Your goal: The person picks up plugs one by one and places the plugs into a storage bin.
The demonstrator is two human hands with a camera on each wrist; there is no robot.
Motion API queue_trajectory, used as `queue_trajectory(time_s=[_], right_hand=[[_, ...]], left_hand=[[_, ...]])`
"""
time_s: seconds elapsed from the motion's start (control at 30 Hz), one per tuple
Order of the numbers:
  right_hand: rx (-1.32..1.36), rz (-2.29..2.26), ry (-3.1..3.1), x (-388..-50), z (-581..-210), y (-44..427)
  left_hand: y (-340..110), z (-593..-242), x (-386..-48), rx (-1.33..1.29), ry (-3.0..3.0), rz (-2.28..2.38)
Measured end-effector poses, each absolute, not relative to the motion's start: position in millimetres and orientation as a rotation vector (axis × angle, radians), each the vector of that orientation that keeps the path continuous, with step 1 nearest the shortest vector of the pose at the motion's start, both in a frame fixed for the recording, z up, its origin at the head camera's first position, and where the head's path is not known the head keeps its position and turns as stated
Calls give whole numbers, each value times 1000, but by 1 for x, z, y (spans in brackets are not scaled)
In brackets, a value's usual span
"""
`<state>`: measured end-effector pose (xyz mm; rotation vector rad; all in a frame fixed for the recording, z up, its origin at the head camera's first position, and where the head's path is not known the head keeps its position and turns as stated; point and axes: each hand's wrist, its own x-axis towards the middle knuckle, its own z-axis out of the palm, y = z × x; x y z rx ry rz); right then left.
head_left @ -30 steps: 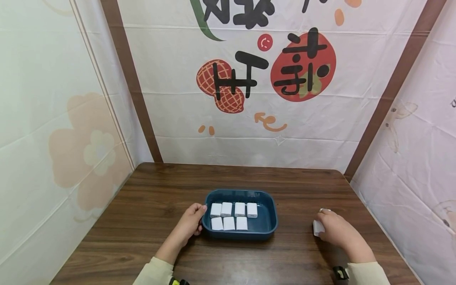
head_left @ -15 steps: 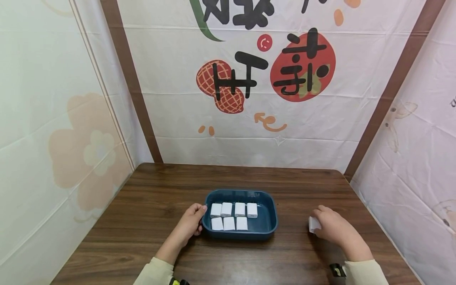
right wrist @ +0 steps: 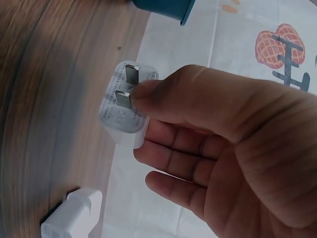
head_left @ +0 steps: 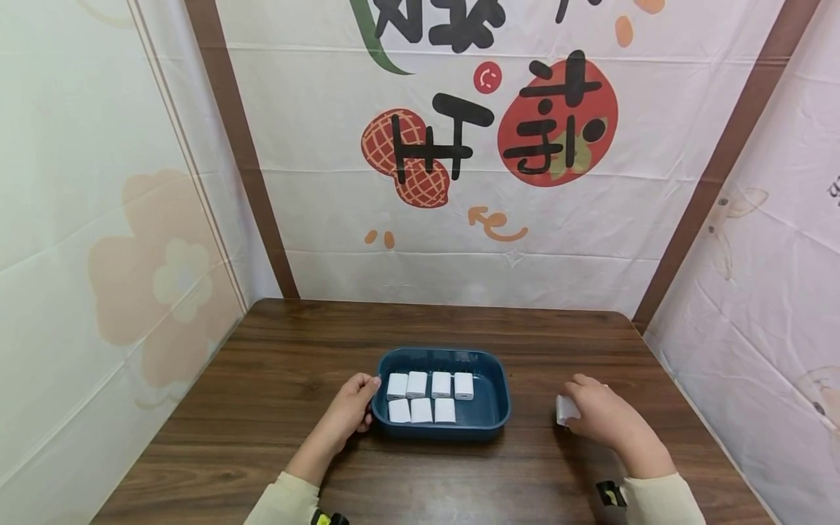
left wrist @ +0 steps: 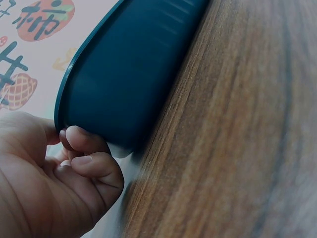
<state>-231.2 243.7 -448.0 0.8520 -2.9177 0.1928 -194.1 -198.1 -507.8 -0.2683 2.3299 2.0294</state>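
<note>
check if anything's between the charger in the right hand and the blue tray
Nothing visible stands between the charger in the right hand and the blue tray, except the tray's own raised rim; the other charger lies off that line.

Deep teal-blue across the tray (head_left: 485,405) — plain white on its adapters (head_left: 421,410), here's a white plug (right wrist: 132,126) flashing silvery prongs (right wrist: 123,99)! Dark streaks ripple through the brown wood-grain surface (head_left: 315,350); the white backdrop (head_left: 315,204) sports brown bands (head_left: 244,146) and a red peanut (head_left: 426,192) latticed in pale orange.
</note>
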Motion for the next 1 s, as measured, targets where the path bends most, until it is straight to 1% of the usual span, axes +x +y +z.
queue_trajectory(time_s=[0.43,1.0], right_hand=[[811,195,-2977,-233,-439,230],[871,211,-2935,-242,-425,215]], left_hand=[[-198,-509,-195,-272,2336,2028],[-198,-508,-196,-274,2313,2042]])
